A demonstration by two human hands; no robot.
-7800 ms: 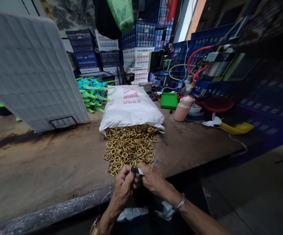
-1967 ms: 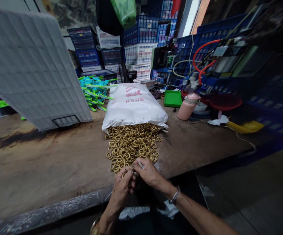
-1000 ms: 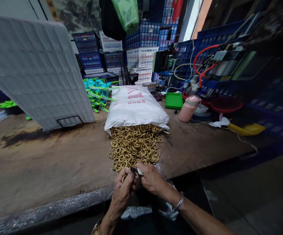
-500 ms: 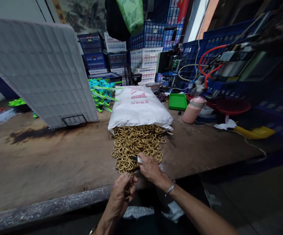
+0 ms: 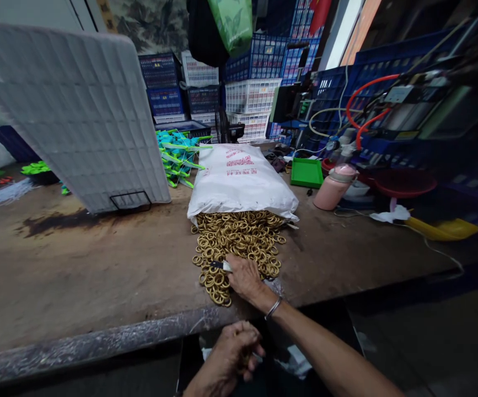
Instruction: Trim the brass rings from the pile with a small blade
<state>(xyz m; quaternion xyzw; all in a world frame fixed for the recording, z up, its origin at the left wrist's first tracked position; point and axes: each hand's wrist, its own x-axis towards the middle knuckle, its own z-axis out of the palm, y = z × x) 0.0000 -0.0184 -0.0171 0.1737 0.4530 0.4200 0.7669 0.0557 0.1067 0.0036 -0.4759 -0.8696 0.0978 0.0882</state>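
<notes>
A heap of brass-coloured rings (image 5: 239, 242) spills from the open mouth of a white sack (image 5: 241, 179) lying on the brown workbench (image 5: 77, 270). My right hand (image 5: 245, 277) rests on the near side of the heap, fingers closed round a small dark-tipped tool (image 5: 221, 266) that points left. Below the bench's front edge, my left hand (image 5: 232, 358) is curled shut with a brass ring showing between its fingers.
A grey grid panel (image 5: 69, 110) leans at the left. Teal and green plastic parts (image 5: 178, 157) lie behind the sack. A green tray (image 5: 307, 172), pink bottle (image 5: 333, 187), red bowl (image 5: 404, 182) and yellow scoop (image 5: 445, 229) sit at right, with stacked crates (image 5: 247, 94) behind.
My hands have parted. The left hand dropped below the bench edge toward me with a ring, while the right hand reached forward onto the ring heap with the tool.
</notes>
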